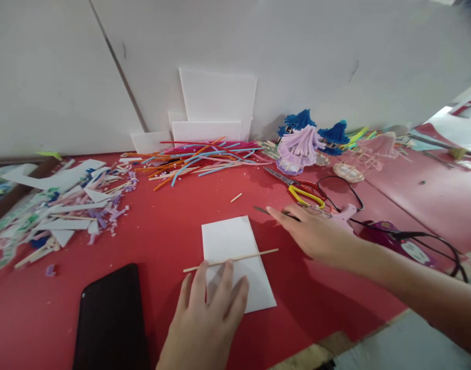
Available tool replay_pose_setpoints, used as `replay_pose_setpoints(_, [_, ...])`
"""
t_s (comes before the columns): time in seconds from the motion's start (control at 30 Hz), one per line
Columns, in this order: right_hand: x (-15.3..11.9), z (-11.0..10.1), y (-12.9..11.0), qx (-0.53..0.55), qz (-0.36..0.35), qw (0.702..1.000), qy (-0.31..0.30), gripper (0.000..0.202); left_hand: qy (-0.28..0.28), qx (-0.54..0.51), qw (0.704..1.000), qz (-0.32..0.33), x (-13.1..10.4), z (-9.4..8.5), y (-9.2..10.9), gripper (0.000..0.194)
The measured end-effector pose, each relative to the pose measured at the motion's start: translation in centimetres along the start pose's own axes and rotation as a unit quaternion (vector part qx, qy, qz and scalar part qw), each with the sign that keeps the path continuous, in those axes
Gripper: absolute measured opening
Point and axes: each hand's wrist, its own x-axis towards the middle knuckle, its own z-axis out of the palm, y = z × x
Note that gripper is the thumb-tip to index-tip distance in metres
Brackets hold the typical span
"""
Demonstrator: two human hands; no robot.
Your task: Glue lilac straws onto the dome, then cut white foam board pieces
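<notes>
A white rectangular board (235, 231) lies on the red tabletop, with a thin wooden stick (258, 253) crossing it at a slight slant. Both ends of the stick reach past the board's edges. My left hand (208, 313) rests on the board with its fingers spread, fingertips touching the stick. To the right, my right hand (316, 231) is closed around a knife (261, 210). Its thin dark blade points left beyond the index finger, above the tabletop and apart from the stick. My fingers hide part of the handle.
A black phone (110, 318) lies at left, near scraps (77, 205). Coloured pipe cleaners (204, 156) and white boards (218, 95) are at the back. Pliers (301, 194), small pipe-cleaner umbrella-like models (297, 146) and a pink glue gun (345, 216) with its cable are on the right.
</notes>
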Motion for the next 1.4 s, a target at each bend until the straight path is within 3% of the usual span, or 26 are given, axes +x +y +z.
replay_pose_setpoints(0.13, [0.9, 1.2, -1.4, -0.032, 0.063, 0.997, -0.042, 0.068, -0.015, 0.010, 0.999, 0.034, 0.3, -0.6, -0.9, 0.054])
replay_pose_setpoints(0.23, [1.4, 0.9, -1.9, 0.007, 0.069, 0.997, 0.024, 0.053, -0.010, 0.021, 0.999, 0.047, 0.3, -0.8, -1.2, 0.061])
replay_pose_setpoints(0.3, [1.4, 0.3, -2.4, 0.081, 0.038, 0.994, 0.057, 0.050, -0.003, 0.022, 0.998, 0.054, 0.4, -0.9, -1.5, 0.063])
replay_pose_setpoints(0.4, [1.3, -0.4, -3.6, 0.198, -0.078, 0.977, 0.005, 0.042, 0.028, 0.030, 0.998, 0.057, 0.6, -1.3, -2.4, 0.062])
replay_pose_setpoints(0.5, [1.2, -0.5, -4.7, 0.223, -0.133, 0.965, -0.042, 0.027, 0.039, 0.051, 0.998, 0.028, 0.3, -1.6, -4.0, 0.061])
replay_pose_setpoints(0.6, [1.4, -0.2, -4.9, 0.214, -0.138, 0.967, -0.026, 0.033, 0.022, 0.034, 0.999, -0.015, -0.3, -1.5, -5.3, 0.056])
replay_pose_setpoints(0.7, [2.5, 0.1, -4.4, 0.207, -0.082, 0.974, 0.042, 0.034, 0.032, -0.037, 0.995, -0.085, -0.2, -1.1, -5.4, 0.056])
replay_pose_setpoints(0.8, [4.5, 0.1, -3.7, 0.219, 0.042, 0.968, 0.115, 0.028, 0.052, -0.071, 0.980, -0.177, 1.0, -0.4, -4.4, 0.079])
replay_pose_setpoints(0.9, [6.1, 0.2, -3.0, 0.212, 0.122, 0.957, 0.154, 0.027, 0.031, -0.071, 0.977, -0.198, 2.2, 0.4, -3.5, 0.095])
replay_pose_setpoints(1.03, [6.2, 0.7, -1.9, 0.176, 0.158, 0.959, 0.156, 0.024, 0.035, -0.120, 0.980, -0.156, 2.3, 0.4, -4.1, 0.086])
replay_pose_setpoints(1.17, [5.3, 1.5, -0.7, 0.152, 0.173, 0.965, 0.128, 0.022, -0.010, -0.146, 0.983, -0.107, 1.2, 0.2, -6.8, 0.096])
replay_pose_setpoints(1.3, [5.1, 2.3, 0.4, 0.156, 0.174, 0.966, 0.110, 0.022, -0.039, -0.106, 0.978, -0.175, 0.0, 0.4, -8.7, 0.124])
replay_pose_setpoints(1.4, [5.2, 2.5, 0.9, 0.175, 0.173, 0.961, 0.124, 0.022, -0.046, -0.108, 0.970, -0.214, -0.5, 0.3, -8.7, 0.117])
